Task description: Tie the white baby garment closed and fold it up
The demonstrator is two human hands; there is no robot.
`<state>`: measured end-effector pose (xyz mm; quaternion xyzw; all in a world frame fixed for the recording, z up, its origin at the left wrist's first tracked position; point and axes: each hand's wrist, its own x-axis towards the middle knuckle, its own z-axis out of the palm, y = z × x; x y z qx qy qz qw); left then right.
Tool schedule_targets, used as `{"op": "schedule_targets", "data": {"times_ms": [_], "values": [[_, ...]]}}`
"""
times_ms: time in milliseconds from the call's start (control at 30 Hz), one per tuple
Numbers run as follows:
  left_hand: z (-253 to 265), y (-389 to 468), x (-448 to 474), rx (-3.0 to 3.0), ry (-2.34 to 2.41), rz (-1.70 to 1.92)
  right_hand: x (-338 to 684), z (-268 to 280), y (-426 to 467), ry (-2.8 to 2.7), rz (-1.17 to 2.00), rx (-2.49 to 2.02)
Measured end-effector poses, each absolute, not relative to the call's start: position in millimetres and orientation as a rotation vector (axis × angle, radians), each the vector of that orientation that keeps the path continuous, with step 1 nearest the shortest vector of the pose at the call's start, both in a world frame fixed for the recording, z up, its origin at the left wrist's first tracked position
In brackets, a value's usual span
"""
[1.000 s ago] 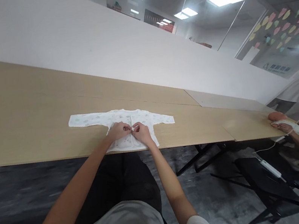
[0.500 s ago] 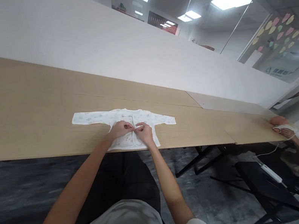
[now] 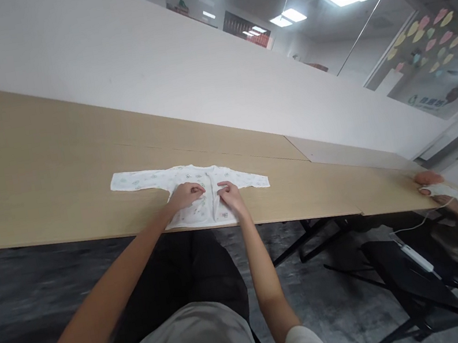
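Our white shirt (image 3: 205,209) lies spread out on the table (image 3: 47,161), right under both our hands, with our left hand (image 3: 188,195) curled up on one side of its middle and our right hand (image 3: 230,197) bent on the other side, but we can't tell if either hand is pinching it.

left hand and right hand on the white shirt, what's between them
Head view: between the left hand and right hand lies the white shirt, with its front edge running through that stretch.
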<state>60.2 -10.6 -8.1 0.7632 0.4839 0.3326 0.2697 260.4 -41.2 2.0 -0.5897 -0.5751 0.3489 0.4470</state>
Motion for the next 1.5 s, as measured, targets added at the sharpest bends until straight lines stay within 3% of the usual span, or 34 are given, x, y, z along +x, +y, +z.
{"op": "schedule_targets", "data": {"times_ms": [233, 500, 1500], "values": [[11, 32, 79, 2.001, 1.697, 0.813, 237, 32, 17, -1.605, 0.64, -1.702], [-4, 44, 83, 2.135, 1.773, 0.887, 197, 10, 39, -1.623, 0.458, -1.766], [-13, 46, 80, 2.058, 1.666, 1.034, 206, 4, 30, -1.525, 0.561, -1.473]]}}
